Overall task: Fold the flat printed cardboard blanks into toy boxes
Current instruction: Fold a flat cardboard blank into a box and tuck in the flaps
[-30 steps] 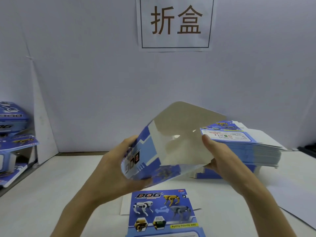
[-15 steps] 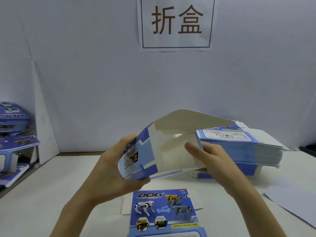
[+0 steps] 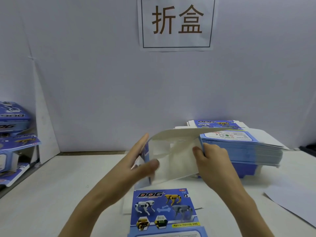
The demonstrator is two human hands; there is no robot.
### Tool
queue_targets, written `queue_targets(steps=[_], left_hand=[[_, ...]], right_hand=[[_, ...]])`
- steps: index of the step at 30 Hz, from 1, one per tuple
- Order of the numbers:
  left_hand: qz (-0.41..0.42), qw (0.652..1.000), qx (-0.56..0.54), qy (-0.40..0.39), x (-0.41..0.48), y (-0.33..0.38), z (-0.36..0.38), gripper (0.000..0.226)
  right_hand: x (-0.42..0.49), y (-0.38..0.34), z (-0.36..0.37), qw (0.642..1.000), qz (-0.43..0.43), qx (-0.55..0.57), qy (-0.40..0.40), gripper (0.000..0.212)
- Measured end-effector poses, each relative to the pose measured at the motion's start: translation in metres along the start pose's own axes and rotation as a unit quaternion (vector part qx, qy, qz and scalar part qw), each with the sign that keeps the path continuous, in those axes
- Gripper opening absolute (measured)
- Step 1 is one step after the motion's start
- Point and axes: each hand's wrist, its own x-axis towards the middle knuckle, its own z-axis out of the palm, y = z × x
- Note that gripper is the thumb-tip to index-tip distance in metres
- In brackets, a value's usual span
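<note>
I hold a half-formed blue-and-white toy box [image 3: 172, 156] above the table, its white inside facing me. My left hand [image 3: 136, 161] grips its left side, thumb on the white inner face and fingers behind the blue printed wall. My right hand [image 3: 212, 158] holds the right end, thumb pressing a white flap inward. The top flap lies nearly level over the opening. A flat printed blank [image 3: 164, 212] with dog pictures lies on the table below my hands.
A tall stack of flat blanks [image 3: 242, 146] sits at the right behind my right hand. Folded boxes [image 3: 12, 120] are piled at the left edge. A white sheet [image 3: 294, 204] lies at the right. A paper sign [image 3: 176, 23] hangs on the wall.
The top flap has come down from raised to nearly level. My right thumb has pushed the side flap further in. My left thumb has moved onto the white inner face.
</note>
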Motion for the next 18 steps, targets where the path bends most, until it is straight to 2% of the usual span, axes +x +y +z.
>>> queue_targets(steps=[2, 4, 6, 8, 10, 12, 14, 18], left_hand=[[-0.008, 1.0, 0.009, -0.011, -0.004, 0.0, 0.004, 0.124], [-0.006, 1.0, -0.014, -0.005, -0.007, 0.0, 0.004, 0.116], [-0.008, 1.0, -0.019, 0.008, -0.007, 0.001, 0.005, 0.09], [-0.027, 0.999, 0.011, 0.037, -0.006, -0.002, 0.009, 0.052], [-0.035, 0.985, 0.108, 0.131, -0.005, -0.007, 0.012, 0.014], [-0.028, 0.949, 0.23, 0.215, -0.003, -0.013, 0.011, 0.025], [-0.028, 0.923, 0.28, 0.262, -0.004, -0.015, 0.009, 0.029], [-0.018, 0.891, 0.344, 0.297, -0.005, -0.011, 0.002, 0.03]], right_hand=[[0.0, 0.001, 0.002, 1.0, -0.004, -0.002, 0.001, 0.042], [0.0, 0.0, 0.002, 1.0, -0.011, -0.013, -0.001, 0.042], [-0.002, -0.002, 0.001, 0.999, -0.026, -0.028, 0.004, 0.043], [-0.005, -0.006, 0.002, 0.998, -0.047, -0.033, 0.018, 0.043], [-0.01, -0.011, 0.005, 0.996, -0.077, -0.029, 0.027, 0.044], [-0.014, -0.012, 0.01, 0.995, -0.103, -0.001, 0.017, 0.045], [-0.015, -0.013, 0.014, 0.994, -0.11, 0.002, -0.007, 0.043], [-0.015, -0.015, 0.022, 0.995, -0.097, -0.009, -0.02, 0.036]])
